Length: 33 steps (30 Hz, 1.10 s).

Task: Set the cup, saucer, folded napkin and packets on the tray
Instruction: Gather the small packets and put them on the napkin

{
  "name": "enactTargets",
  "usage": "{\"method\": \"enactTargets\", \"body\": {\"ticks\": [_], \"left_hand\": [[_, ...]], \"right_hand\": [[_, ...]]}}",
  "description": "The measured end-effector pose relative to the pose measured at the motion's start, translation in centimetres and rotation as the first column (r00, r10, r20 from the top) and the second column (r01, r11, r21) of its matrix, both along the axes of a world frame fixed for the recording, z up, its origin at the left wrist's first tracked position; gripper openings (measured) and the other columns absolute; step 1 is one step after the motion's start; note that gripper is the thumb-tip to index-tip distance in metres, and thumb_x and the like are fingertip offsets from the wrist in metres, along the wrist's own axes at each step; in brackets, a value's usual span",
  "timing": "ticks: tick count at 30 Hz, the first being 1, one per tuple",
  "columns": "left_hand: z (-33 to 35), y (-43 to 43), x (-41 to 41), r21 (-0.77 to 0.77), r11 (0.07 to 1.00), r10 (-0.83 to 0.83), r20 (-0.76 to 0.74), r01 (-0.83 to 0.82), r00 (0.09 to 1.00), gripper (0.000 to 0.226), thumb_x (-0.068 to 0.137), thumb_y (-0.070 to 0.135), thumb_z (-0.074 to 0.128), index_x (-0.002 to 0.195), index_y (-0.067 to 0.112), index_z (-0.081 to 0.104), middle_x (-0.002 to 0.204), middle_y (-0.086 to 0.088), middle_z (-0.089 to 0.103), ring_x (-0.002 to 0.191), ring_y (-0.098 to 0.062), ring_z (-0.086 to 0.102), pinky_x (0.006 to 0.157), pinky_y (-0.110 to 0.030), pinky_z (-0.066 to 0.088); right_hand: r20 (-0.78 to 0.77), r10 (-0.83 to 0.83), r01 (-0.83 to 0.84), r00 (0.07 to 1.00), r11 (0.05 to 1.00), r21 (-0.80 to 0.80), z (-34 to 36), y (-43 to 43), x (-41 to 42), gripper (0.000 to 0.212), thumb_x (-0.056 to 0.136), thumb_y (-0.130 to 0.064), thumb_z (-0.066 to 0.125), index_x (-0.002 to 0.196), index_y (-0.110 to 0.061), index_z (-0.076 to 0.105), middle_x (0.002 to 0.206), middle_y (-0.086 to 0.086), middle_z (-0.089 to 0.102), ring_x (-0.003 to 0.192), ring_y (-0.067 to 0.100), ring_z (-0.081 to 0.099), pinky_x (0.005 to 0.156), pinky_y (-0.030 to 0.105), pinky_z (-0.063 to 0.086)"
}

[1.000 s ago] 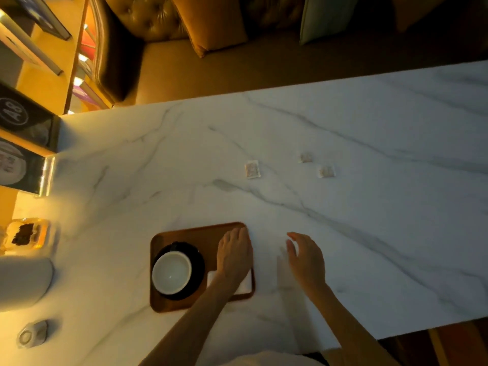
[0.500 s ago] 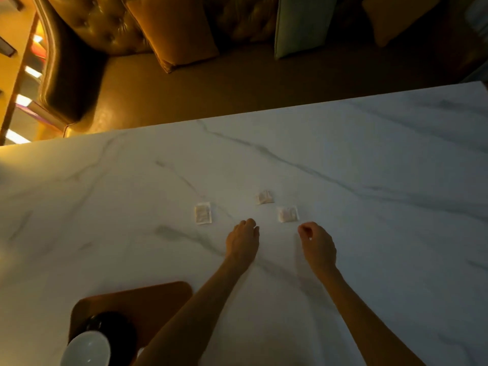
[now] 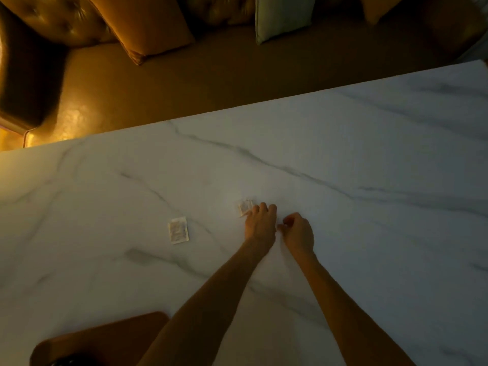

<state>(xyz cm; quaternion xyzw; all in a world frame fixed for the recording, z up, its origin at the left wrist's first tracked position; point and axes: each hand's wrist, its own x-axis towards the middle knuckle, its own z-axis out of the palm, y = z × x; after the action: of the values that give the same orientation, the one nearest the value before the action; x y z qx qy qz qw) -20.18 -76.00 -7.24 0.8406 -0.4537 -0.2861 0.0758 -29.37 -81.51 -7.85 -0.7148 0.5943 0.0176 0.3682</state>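
Two small white packets show on the marble table (image 3: 369, 159). One packet (image 3: 179, 230) lies alone to the left. The fingertips of my left hand (image 3: 260, 223) rest on the edge of another packet (image 3: 245, 207), and the hand lies flat, palm down. Just to its right, my right hand (image 3: 298, 231) has its fingers curled and pinched together; a third packet is hidden, and I cannot tell whether it is in that pinch. A corner of the brown tray (image 3: 105, 336) shows at the bottom left, with the dark saucer's rim (image 3: 68, 360) on it. The cup and napkin are out of frame.
Beyond the table's far edge runs a tan leather sofa seat (image 3: 184, 83) with an orange cushion (image 3: 148, 25) and a pale green cushion (image 3: 280, 17). Bare marble spreads to the right of my hands.
Both hands left the tray and reached forward to the packets. My left hand now touches one packet, my right fingers have closed, and the right-hand packet is no longer visible.
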Motion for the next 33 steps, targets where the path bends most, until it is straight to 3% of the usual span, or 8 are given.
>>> {"method": "enactTargets", "body": {"ticks": [3, 6, 8, 11, 14, 22, 26, 33], "left_hand": [[-0.4, 0.8, 0.8, 0.016, 1.0, 0.023, -0.08, -0.022, 0.997, 0.041, 0.082, 0.025, 0.072, 0.115, 0.012, 0.052, 0.12, -0.014, 0.056, 0.115, -0.032, 0.049, 0.096, -0.041, 0.042], [0.0, 3.0, 1.7, -0.102, 0.971, 0.148, -0.455, -0.216, 0.878, 0.015, 0.084, 0.019, 0.069, 0.085, 0.011, 0.056, 0.087, -0.01, 0.056, 0.082, -0.025, 0.051, 0.074, -0.036, 0.041], [0.9, 5.3, 2.1, -0.049, 0.918, 0.238, -0.725, -0.392, 0.647, 0.018, 0.086, 0.017, 0.068, 0.078, 0.014, 0.052, 0.074, -0.002, 0.054, 0.068, -0.018, 0.052, 0.065, -0.03, 0.042], [1.8, 8.6, 1.9, 0.141, 0.804, 0.24, -0.966, -0.578, 0.097, 0.026, 0.091, 0.013, 0.064, 0.111, -0.001, 0.056, 0.098, -0.014, 0.072, 0.089, -0.032, 0.071, 0.08, -0.042, 0.06], [2.3, 11.3, 1.9, 0.235, 0.68, 0.235, -0.967, -0.695, -0.098, 0.026, 0.093, 0.009, 0.06, 0.116, -0.001, 0.057, 0.106, -0.02, 0.073, 0.096, -0.035, 0.071, 0.08, -0.042, 0.06], [2.5, 15.4, 4.8, 0.319, 0.375, 0.426, -0.893, -0.87, -0.144, 0.02, 0.096, -0.001, 0.05, 0.115, -0.005, 0.05, 0.095, -0.019, 0.066, 0.076, -0.026, 0.066, 0.068, -0.032, 0.06], [1.4, 16.3, 6.0, 0.376, 0.361, 0.473, -0.863, -0.854, -0.18, 0.014, 0.095, -0.004, 0.047, 0.107, -0.002, 0.053, 0.088, -0.016, 0.064, 0.074, -0.025, 0.064, 0.067, -0.033, 0.059], [-0.9, 17.9, 6.2, 0.395, 0.37, 0.398, -0.885, -0.841, -0.24, 0.013, 0.093, -0.001, 0.054, 0.105, -0.001, 0.059, 0.093, -0.018, 0.069, 0.074, -0.022, 0.072, 0.063, -0.03, 0.061]], "right_hand": [[0.129, 0.034, -0.045, 0.991, 0.995, 0.084, 0.7, -0.1, -0.4, 0.012, 0.085, -0.017, 0.068, 0.096, -0.012, 0.066, 0.093, 0.002, 0.068, 0.084, 0.016, 0.061, 0.074, 0.019, 0.045], [0.243, 0.101, -0.144, 0.965, 0.975, 0.168, 2.1, -0.2, -0.5, 0.005, 0.085, -0.017, 0.067, 0.09, -0.019, 0.067, 0.085, -0.004, 0.067, 0.077, 0.012, 0.062, 0.065, 0.01, 0.042], [0.33, 0.105, -0.189, 0.938, 0.954, 0.231, 3.1, 0.2, -0.4, 0.007, 0.085, -0.016, 0.068, 0.087, -0.022, 0.068, 0.084, -0.005, 0.07, 0.075, 0.01, 0.065, 0.064, 0.012, 0.048], [0.421, 0.11, -0.256, 0.901, 0.916, 0.308, 4.1, 1.1, 0.4, 0.01, 0.086, -0.011, 0.066, 0.091, -0.017, 0.072, 0.083, -0.002, 0.073, 0.071, 0.011, 0.07, 0.062, 0.016, 0.055], [0.453, 0.066, -0.227, 0.889, 0.923, 0.31, 4.6, 2.0, 1.6, 0.012, 0.088, -0.009, 0.062, 0.095, -0.011, 0.072, 0.081, 0.003, 0.074, 0.067, 0.013, 0.07, 0.061, 0.018, 0.056], [0.199, 0.354, -0.339, 0.914, 0.935, -0.105, 3.1, 0.7, 7.6, 0.026, 0.093, -0.014, 0.053, 0.116, -0.01, 0.065, 0.116, 0.01, 0.064, 0.104, 0.025, 0.062, 0.087, 0.031, 0.048], [-0.045, 0.515, -0.515, 0.856, 0.842, -0.164, 1.1, 1.1, 8.7, 0.025, 0.092, -0.015, 0.055, 0.116, -0.016, 0.06, 0.122, 0.01, 0.052, 0.106, 0.028, 0.054, 0.08, 0.035, 0.049], [-0.14, 0.543, -0.56, 0.828, 0.791, -0.247, -0.1, 1.9, 8.2, 0.016, 0.087, -0.013, 0.064, 0.101, -0.008, 0.057, 0.113, 0.014, 0.053, 0.101, 0.03, 0.05, 0.068, 0.032, 0.045]]}}
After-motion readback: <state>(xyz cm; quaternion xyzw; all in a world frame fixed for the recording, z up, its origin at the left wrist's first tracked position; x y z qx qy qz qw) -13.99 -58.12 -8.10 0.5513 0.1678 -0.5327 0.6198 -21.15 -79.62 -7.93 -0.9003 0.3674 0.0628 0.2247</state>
